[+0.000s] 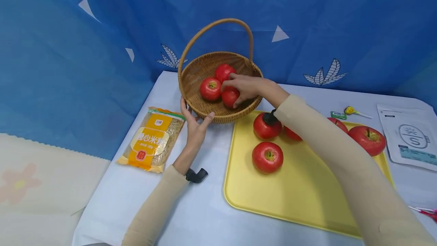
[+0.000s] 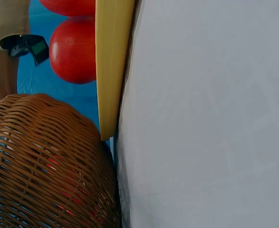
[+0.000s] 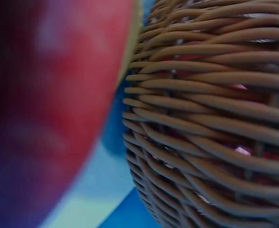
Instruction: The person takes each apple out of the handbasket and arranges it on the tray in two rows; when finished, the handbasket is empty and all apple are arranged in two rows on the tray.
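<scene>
A wicker basket point(image 1: 223, 119) with a tall arched handle is tilted toward me at the back of the table. My left hand point(image 1: 195, 130) holds its near left rim, thumb and fingers spread along the outside. Inside lie two red apples point(image 1: 210, 89), and my right hand point(image 1: 247, 85) reaches in over the right rim, gripping a third apple point(image 1: 230, 97) beside them. The left wrist view has the woven side of the basket point(image 2: 49, 156) but neither hand's fingers. Close in the right wrist view, a blurred red apple point(image 3: 49, 104) stands beside the basket wall point(image 3: 210, 104).
A yellow tray point(image 1: 290, 200) bears several more apples point(image 1: 268, 157), partly behind my right sleeve. Left of the basket lies a bag of grain point(image 1: 150, 139). Beyond the tray's right side are a lollipop point(image 1: 349, 110), a small green packet point(image 1: 338, 115) and a white pouch point(image 1: 409, 136).
</scene>
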The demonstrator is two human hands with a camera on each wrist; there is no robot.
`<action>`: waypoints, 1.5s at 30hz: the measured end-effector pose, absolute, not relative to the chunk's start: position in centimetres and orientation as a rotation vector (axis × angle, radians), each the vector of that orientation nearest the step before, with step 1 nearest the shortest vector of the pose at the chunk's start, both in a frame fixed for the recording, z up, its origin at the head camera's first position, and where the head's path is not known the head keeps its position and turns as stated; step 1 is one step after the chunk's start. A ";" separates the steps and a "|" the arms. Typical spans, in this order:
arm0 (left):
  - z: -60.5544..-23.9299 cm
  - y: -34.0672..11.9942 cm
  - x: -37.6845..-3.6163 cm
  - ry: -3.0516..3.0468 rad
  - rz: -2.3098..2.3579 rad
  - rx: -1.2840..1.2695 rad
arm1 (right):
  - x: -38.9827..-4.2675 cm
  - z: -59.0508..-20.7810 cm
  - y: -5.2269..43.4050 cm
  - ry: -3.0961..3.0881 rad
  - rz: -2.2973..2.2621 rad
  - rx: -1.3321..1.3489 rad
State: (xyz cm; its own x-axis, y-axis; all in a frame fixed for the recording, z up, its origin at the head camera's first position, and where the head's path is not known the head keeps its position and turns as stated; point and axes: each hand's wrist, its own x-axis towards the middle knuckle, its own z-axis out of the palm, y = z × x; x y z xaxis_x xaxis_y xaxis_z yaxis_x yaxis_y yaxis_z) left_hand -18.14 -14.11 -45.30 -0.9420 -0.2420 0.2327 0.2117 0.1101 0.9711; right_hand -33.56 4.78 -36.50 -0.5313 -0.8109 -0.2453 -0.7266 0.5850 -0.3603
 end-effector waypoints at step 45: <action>-41.9 -12.8 -16.8 -2.074 -1.939 0.084 | -15.4 -40.6 24.5 2.518 -0.625 -1.031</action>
State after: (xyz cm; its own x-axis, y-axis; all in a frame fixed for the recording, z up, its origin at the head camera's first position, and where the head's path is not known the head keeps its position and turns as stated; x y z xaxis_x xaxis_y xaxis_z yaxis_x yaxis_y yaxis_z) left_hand -16.77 -12.81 -41.94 -0.9534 -0.2446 0.1767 0.1598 0.0873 0.9833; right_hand -15.36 24.46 -40.65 -0.6748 -0.7229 -0.1486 -0.5694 0.6381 -0.5183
